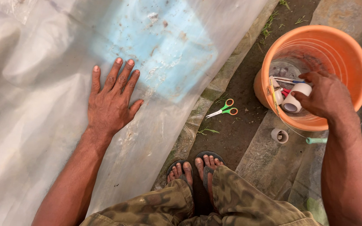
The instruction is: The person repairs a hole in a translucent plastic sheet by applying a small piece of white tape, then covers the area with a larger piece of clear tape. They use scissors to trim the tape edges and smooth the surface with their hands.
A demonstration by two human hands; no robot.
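My left hand (110, 100) lies flat, fingers spread, on a translucent plastic sheet (42, 62) with a pale blue patch (164, 46) showing through it. My right hand (325, 96) reaches into an orange bucket (340, 46) and grips a white roll of tape (300, 90). A second white tape roll (290, 104) and some pens or tools (288, 79) lie inside the bucket beside it.
Green-and-orange scissors (224, 109) lie on the dirt between the sheet and the bucket. A small tape roll (279, 135) sits on the ground below the bucket, by the green grip (316, 140) of its wire handle. My sandalled feet (195, 169) stand on the dirt.
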